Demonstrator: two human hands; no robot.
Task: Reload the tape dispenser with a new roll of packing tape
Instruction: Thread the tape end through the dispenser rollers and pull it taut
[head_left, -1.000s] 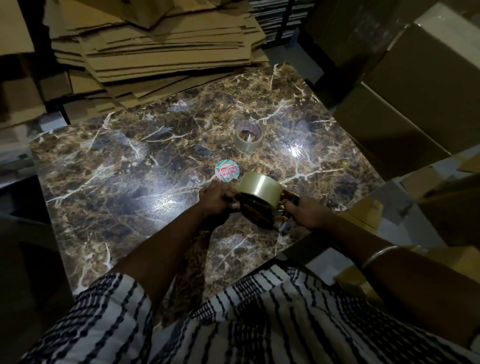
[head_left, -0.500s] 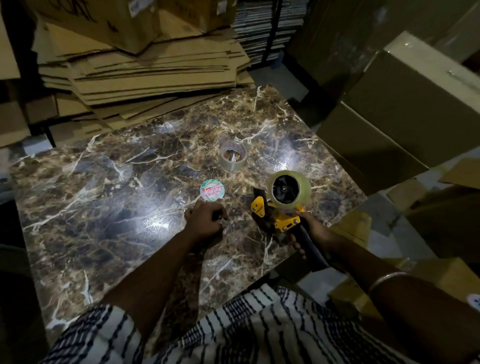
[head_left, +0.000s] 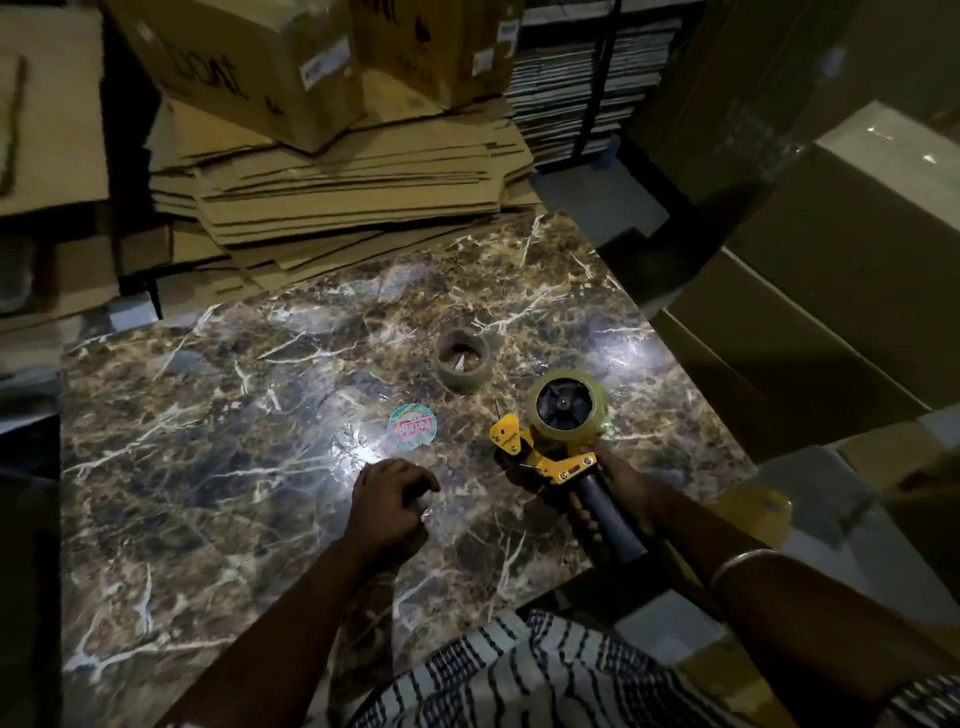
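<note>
A yellow tape dispenser (head_left: 545, 457) lies on its side on the marble table (head_left: 208, 441), near the right edge. A clear roll of packing tape (head_left: 569, 413) sits on its black hub. My right hand (head_left: 613, 493) grips the dispenser's black handle. My left hand (head_left: 389, 504) rests on the table to the left of the dispenser, fingers curled loosely with nothing seen in them. An empty brown cardboard tape core (head_left: 462, 361) stands further back. A round coloured label (head_left: 411, 427) lies flat between the core and my left hand.
Flattened cardboard sheets (head_left: 337, 197) are stacked at the table's far edge, with closed cartons (head_left: 234, 62) on top. Large boxes (head_left: 831, 286) stand to the right. Low yellow boxes sit on the floor at the right.
The dispenser was turned from both hands onto its side, hub facing up. My left hand let go and drew back left onto the table. My right hand shifted onto the handle.
</note>
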